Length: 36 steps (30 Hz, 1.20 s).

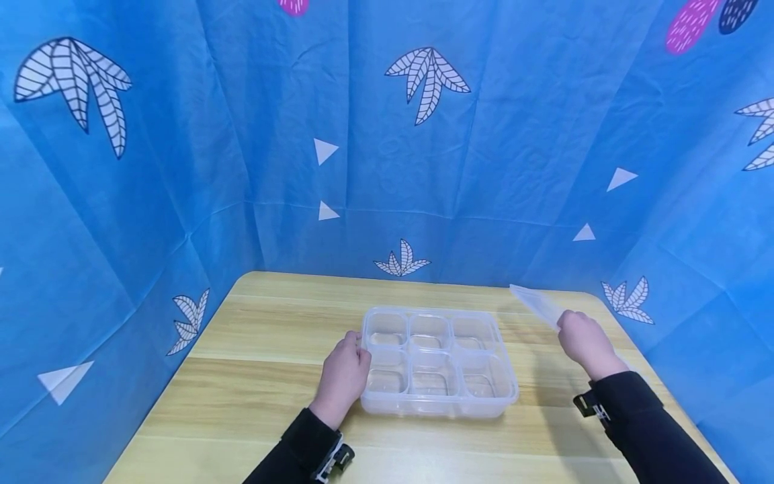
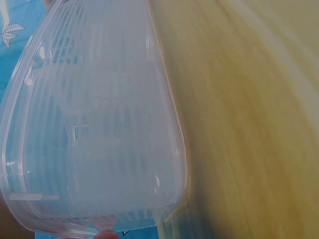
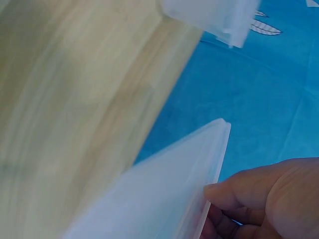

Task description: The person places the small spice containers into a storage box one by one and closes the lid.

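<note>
A translucent plastic storage box (image 1: 432, 407), divided into several square compartments, sits on the table with its top uncovered. My left hand (image 1: 345, 373) holds it by its left side. From the left wrist, the side of the box (image 2: 107, 124) fills much of the view, with fingertips (image 2: 106, 234) at its lower edge. Off to the right, my right hand (image 1: 583, 344) pinches a thin translucent lid (image 1: 535, 304) by its edge, tilted and raised over the table. In the right wrist view the thumb (image 3: 224, 193) presses against the rim of the lid (image 3: 164, 186).
The wooden table (image 1: 260, 383) has rounded far corners. Blue patterned cloth (image 1: 387, 168) hangs behind it and along both sides, close to the table's edges.
</note>
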### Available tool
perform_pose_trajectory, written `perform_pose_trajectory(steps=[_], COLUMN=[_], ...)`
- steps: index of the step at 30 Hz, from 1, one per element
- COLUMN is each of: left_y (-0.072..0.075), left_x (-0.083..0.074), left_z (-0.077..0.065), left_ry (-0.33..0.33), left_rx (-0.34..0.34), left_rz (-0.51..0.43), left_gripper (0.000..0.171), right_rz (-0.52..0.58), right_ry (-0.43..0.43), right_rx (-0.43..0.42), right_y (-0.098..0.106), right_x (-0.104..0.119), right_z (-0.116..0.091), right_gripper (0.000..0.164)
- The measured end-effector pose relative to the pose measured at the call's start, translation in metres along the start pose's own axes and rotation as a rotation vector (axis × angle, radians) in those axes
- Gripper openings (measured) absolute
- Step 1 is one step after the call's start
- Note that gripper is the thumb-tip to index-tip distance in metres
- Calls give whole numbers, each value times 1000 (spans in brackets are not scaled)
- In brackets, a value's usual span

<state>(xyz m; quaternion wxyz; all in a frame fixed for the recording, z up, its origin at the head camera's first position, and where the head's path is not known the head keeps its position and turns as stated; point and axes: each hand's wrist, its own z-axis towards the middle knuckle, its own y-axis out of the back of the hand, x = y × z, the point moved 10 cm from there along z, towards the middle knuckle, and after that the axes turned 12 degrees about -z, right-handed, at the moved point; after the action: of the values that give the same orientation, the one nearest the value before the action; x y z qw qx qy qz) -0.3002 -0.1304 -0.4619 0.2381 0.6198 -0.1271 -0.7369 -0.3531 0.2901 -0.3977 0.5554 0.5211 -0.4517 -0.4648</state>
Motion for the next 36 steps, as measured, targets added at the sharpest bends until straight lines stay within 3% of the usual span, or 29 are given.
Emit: perform_pose_trajectory(steps=[14,25,36], left_y=[0,0,0], left_x=[1,2,1], left_z=[0,0,0], left_ry=[-5,4,0], left_rx=[7,-3,-1], left_rz=[-2,6,12], left_gripper=[31,31,32], right_rz=[5,42,48], right_ry=[1,-18,18], right_rx=[-159,-145,-177], right_y=[43,50,61], right_x=[7,2,4], right_z=[-6,-7,-6], right_gripper=[16,16,18])
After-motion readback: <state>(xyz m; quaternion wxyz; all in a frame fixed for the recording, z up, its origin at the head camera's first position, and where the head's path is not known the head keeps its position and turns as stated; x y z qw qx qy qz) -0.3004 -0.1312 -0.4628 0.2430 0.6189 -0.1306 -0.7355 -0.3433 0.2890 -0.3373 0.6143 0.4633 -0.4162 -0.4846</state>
